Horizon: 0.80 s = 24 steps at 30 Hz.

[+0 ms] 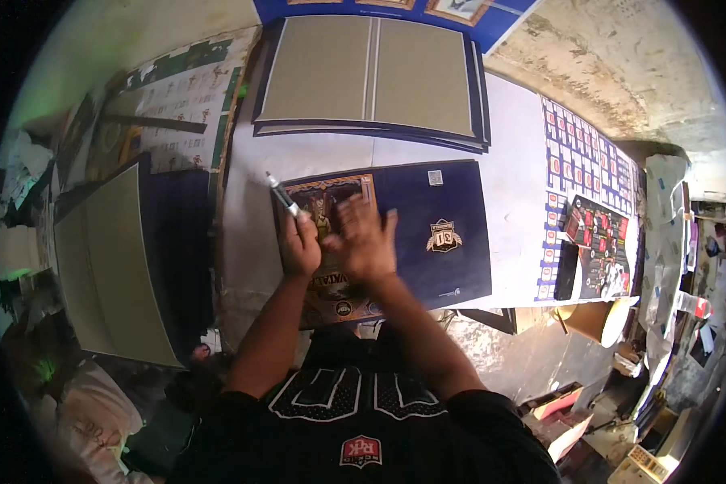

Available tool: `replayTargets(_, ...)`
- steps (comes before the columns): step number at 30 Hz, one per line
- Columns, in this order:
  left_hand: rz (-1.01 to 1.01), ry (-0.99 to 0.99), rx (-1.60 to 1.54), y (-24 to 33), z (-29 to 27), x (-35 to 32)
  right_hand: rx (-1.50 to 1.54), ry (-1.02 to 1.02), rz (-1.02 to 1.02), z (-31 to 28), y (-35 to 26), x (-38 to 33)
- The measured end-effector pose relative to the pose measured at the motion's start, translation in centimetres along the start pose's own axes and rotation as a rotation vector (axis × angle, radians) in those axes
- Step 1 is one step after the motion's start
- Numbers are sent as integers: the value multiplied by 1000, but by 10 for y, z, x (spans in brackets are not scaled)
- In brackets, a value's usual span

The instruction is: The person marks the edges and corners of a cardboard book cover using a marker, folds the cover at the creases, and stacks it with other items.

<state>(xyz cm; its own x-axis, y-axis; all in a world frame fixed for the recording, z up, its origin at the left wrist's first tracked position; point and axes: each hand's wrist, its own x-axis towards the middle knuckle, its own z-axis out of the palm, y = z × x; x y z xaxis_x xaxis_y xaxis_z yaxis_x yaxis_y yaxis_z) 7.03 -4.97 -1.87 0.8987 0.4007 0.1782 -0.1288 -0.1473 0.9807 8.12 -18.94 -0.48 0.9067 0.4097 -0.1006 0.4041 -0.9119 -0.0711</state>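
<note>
A printed cover sheet lies spread before me on the white tabletop. Its right panel is dark blue with a small emblem, and its left panel bears an ornate coloured picture. My left hand is closed around a slim dark-and-silver tool shaped like a pen or craft knife, its tip pointing up and away to the left. That hand rests over the picture panel. Beside it, my right hand is over the same panel near the fold, fingers spread and slightly blurred, holding nothing.
Behind the sheet lies a stack of open covers with grey boards and dark blue borders. Another boarded cover lies to the left. At right are a sheet of printed labels, a dark phone-like object and dark printed leaflets.
</note>
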Motion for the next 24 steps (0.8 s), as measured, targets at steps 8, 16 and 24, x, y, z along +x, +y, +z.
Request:
replayTargets(8, -102, 138, 20, -44, -7, -5, 73, 146, 599, -24, 214, 10)
replayTargets(16, -234, -62, 150, 12, -19, 13, 152, 21, -370, -41, -22, 79)
replayTargets(24, -52, 169, 46, 28, -59, 37, 265, 99, -481, -8, -84, 27)
